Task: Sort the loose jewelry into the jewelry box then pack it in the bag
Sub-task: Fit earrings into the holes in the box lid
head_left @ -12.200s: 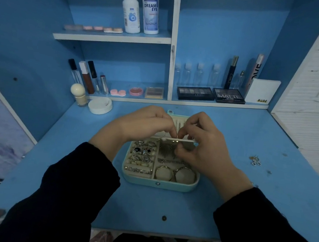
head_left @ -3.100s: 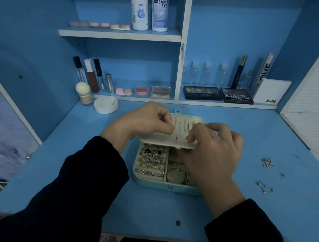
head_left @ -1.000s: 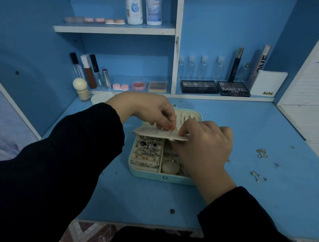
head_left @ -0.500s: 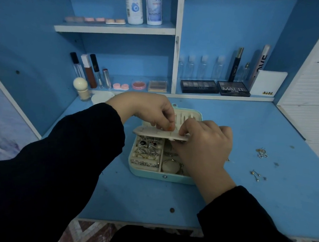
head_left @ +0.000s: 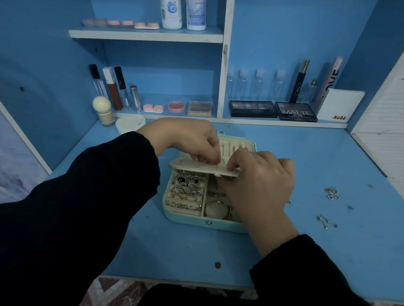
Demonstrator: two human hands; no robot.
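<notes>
A mint-green jewelry box [head_left: 189, 220] lies open in the middle of the blue desk [head_left: 335, 254], with rings and bangles in its compartments. A cream earring panel [head_left: 194, 167] is raised level over the box. My left hand [head_left: 187, 139] pinches something small at the panel's top edge; what it is I cannot make out. My right hand [head_left: 260, 184] grips the panel's right end, fingers curled around it, and hides the box's right side. Loose earrings lie on the desk to the right, one group [head_left: 331, 193] farther back and another [head_left: 324, 221] nearer.
Cosmetics line the low back shelf: lip tubes [head_left: 113, 88], eyeshadow palettes [head_left: 272, 109] and a white card [head_left: 340, 105]. Two bottles [head_left: 183, 2] stand on the upper shelf. A white jar [head_left: 129, 124] and a round-topped bottle [head_left: 102, 110] stand at the desk's back left.
Both hands stay at the earring panel over the open box. Over the last second they have barely shifted. The loose earrings on the right have not moved.
</notes>
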